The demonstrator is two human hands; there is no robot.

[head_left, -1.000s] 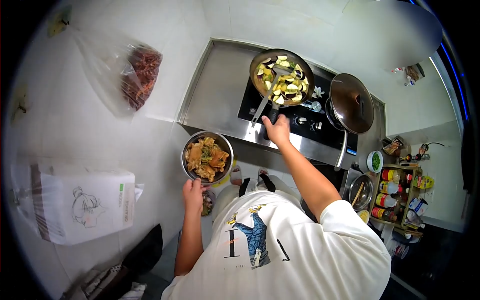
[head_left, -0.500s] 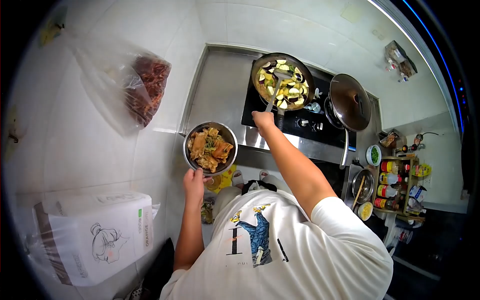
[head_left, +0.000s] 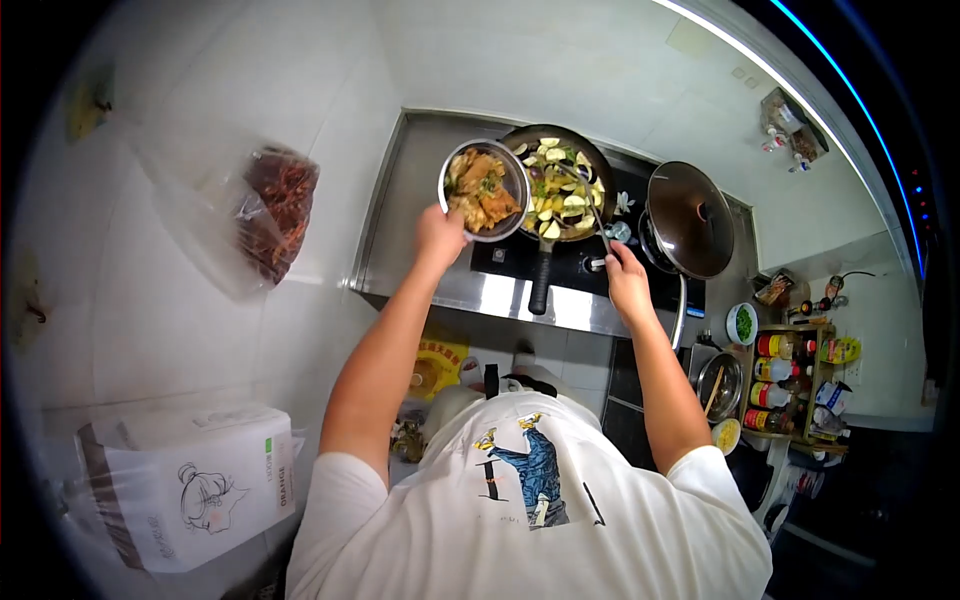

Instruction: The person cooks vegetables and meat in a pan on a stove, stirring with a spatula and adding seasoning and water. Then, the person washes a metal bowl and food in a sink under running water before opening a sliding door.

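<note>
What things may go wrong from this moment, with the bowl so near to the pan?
The left hand grips the metal bowl on one side only, so it might tip and spill its food pieces. Neither hand holds the pan handle, so a push from the spatula in the right hand could shift the pan.

Pale tiled walls (head_left: 520,60), light floor tiles (head_left: 588,362), a steel counter (head_left: 395,205); a blue light strip (head_left: 836,58) curves at upper right
</note>
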